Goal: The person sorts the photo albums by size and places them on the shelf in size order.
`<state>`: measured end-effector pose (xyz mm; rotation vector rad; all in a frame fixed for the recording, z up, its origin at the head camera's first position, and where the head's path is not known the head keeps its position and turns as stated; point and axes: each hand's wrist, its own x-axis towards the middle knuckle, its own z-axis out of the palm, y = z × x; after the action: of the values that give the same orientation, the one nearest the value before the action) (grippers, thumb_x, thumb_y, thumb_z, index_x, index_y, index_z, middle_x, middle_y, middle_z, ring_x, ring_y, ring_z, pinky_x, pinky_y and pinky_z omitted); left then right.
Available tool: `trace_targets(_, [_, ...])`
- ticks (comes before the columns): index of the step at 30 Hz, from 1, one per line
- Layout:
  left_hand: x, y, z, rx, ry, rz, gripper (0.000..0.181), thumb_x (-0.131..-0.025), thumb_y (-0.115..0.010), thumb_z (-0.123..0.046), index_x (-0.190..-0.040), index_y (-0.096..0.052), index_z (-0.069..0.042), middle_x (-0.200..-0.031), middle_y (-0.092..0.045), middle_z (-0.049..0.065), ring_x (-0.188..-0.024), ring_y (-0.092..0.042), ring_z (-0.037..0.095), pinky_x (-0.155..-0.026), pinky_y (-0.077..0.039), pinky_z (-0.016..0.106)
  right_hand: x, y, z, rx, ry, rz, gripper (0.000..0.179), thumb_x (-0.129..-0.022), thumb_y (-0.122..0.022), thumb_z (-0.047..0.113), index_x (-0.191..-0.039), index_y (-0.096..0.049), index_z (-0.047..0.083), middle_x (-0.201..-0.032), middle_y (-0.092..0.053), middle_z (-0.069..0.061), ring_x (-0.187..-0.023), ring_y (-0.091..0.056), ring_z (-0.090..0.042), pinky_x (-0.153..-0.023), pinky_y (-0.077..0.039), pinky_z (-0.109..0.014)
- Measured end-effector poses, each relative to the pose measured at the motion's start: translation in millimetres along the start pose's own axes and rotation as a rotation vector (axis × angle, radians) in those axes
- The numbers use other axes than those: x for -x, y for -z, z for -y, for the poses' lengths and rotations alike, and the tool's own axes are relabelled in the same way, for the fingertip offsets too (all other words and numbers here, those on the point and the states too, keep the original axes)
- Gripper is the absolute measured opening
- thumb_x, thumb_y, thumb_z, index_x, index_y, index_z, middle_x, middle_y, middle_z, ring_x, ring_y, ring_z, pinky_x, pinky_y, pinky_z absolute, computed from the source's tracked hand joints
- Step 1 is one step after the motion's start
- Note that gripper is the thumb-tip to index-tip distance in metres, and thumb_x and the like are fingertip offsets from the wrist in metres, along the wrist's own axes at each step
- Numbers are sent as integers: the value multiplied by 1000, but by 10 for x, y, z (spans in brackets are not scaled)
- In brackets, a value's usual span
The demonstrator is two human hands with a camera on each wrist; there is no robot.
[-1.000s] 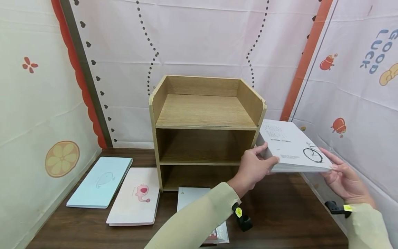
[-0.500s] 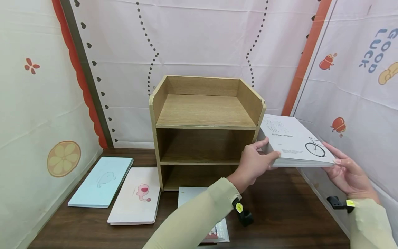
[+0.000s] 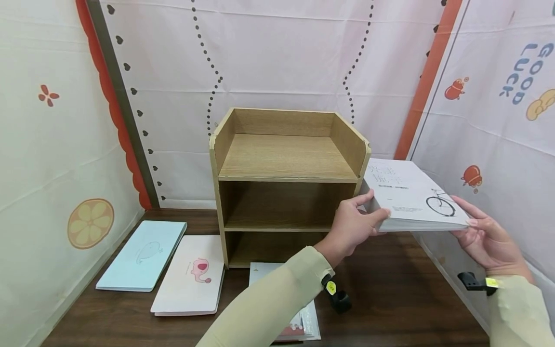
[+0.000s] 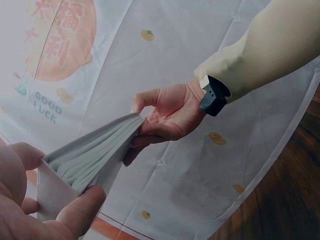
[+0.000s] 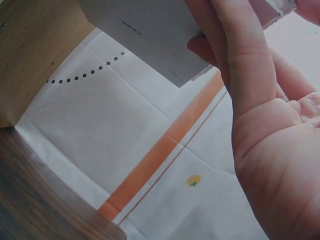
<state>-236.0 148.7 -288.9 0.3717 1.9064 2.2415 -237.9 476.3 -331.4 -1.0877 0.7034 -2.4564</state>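
A thick white book (image 3: 405,193) with a bicycle drawing on its cover is held in the air, right of the wooden shelf unit (image 3: 286,156). My left hand (image 3: 353,224) grips its left side, thumb along the near edge. At the near right corner my right hand (image 3: 490,241) pinches it, thumb on top and fingers beneath. In the left wrist view the page edges (image 4: 100,152) face the camera and fan slightly. From below, the right wrist view shows the grey-looking underside of the book (image 5: 145,40), with fingers of my right hand (image 5: 265,110) against it.
On the dark wooden table (image 3: 390,289) a light blue notebook (image 3: 140,255) and a white notebook with a pink elephant (image 3: 186,279) lie left of the shelf unit. More pale books (image 3: 310,313) lie in front, partly behind my left sleeve. Printed cloth walls (image 3: 490,125) surround the table.
Both hands have raised the book slightly and shifted it a little to the right, mostly in the first half second. Both grips look the same, and the books on the table stay put.
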Motion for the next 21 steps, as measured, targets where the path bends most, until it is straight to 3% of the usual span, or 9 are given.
trace_targets(8, [3,6,-53,-19,-11,-8,61,-86,-85,-18,-142,-63,-28,-139,-57,6,-86,-66,12,-74,-65,32,-43,-54,36,55,-5,-15,63,-100,-1,-7,-158,-24,-6,-162,-36,-24,-143,-46,-41,-118,-39,-48])
trace_targets(14, [9,4,-106,-16,-20,-13,61,-86,-85,-17,-141,-63,-28,-136,-57,12,-85,-66,12,-70,-65,30,-86,-88,57,19,0,16,63,-99,-1,-6,-158,-24,-8,-161,-36,-27,-143,-45,-43,-119,-38,-50])
trace_targets(21, [-7,-11,-146,-29,-30,-6,60,-86,-85,-17,-141,-63,-28,-132,-60,11,-85,-66,10,-71,-65,32,-92,-130,87,38,25,-12,62,-99,-2,-6,-156,-28,-10,-160,-39,-28,-141,-47,-43,-117,-41,-49])
